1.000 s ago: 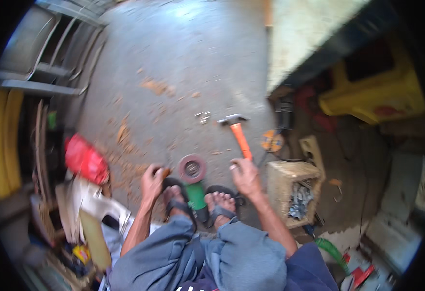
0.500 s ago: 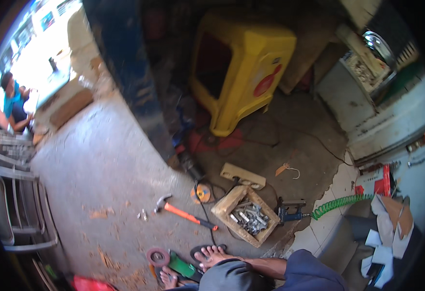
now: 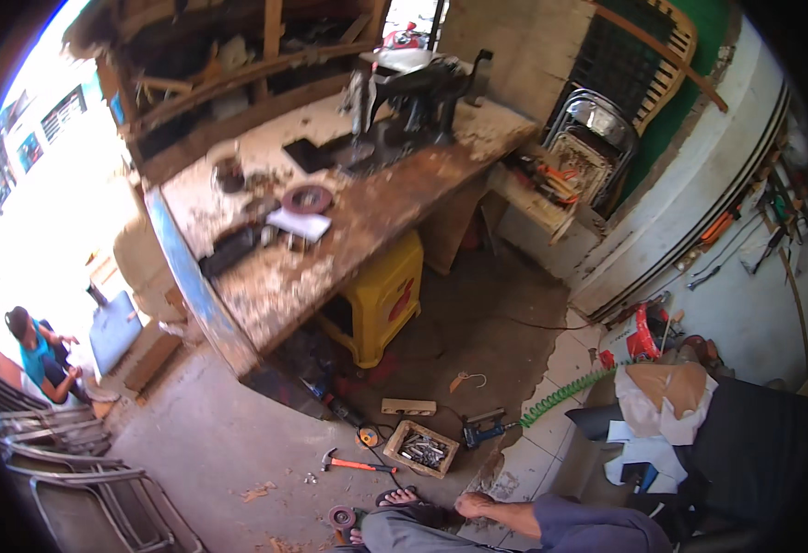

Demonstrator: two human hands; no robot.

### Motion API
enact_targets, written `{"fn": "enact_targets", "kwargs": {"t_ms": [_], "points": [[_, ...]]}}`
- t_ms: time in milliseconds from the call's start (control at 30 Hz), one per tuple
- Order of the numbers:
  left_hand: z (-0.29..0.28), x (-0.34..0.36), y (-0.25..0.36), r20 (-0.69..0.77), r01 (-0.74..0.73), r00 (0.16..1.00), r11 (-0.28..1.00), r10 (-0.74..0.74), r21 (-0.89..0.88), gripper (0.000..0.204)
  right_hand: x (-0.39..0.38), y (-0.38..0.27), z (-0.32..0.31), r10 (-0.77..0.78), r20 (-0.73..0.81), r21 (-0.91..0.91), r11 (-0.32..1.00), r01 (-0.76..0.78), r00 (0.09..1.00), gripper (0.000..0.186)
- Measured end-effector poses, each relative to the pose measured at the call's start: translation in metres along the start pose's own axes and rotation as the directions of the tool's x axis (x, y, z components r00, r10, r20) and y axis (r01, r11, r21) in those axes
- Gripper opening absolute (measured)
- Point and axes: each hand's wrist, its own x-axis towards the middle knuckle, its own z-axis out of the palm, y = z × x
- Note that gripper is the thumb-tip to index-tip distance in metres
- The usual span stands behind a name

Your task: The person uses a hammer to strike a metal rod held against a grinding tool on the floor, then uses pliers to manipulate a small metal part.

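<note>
The right hand (image 3: 474, 504) shows too small to tell how far open it is or whether it holds anything; the left hand's state cannot be told either. Ahead and slightly left of the right hand sits a wooden box (image 3: 411, 465) of metal pieces (image 3: 425, 450), with a blue tool (image 3: 485, 431) straight ahead and an orange-handled hammer (image 3: 359, 464) farther left.

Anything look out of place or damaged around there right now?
Yes. Small silvery pieces lie loose on the floor near the hammer, outside the box of metal parts. The tabletop looks worn and patchy, and the pale floor tiles end in a jagged, broken-looking edge.
</note>
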Motion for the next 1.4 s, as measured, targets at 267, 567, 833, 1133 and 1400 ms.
{"fn": "enact_targets", "kwargs": {"t_ms": [267, 567, 833, 1133, 1400], "points": [[0.055, -0.139, 0.128, 0.13, -0.002, 0.991, 0.986, -0.02, 0.166, 0.032, -0.094, 0.081, 0.046, 0.269, -0.357, 0.529, 0.847, -0.044, 0.895, 0.04], [0.203, -0.159, 0.301, 0.21, -0.224, 0.966, 0.888, 0.149, 0.401, 0.022, -0.29, 0.14, -0.21, 0.437, -0.482, 0.645, 0.763, -0.029, 0.759, 0.031], [0.43, -0.173, 0.544, -0.158, -0.576, 0.59, 0.55, 0.791, 0.604, 0.019, -0.211, 0.221, -0.463, 0.136, -0.591, 0.503, 0.833, 0.231, 0.795, 0.019], [0.755, -0.243, 0.917, -0.063, -0.666, 0.146, 0.145, 0.987, 0.732, 0.033, -0.218, 0.275, -0.878, 0.21, -0.955, 0.28, 0.869, 0.407, 0.209, 0.031], [0.79, -0.199, 0.929, -0.02, -0.23, 0.013, 0.022, 1.0, 0.973, 0.037, -0.148, 0.228, -0.915, 0.397, -0.81, 0.515, 0.833, 0.203, 0.431, 0.073]]}}
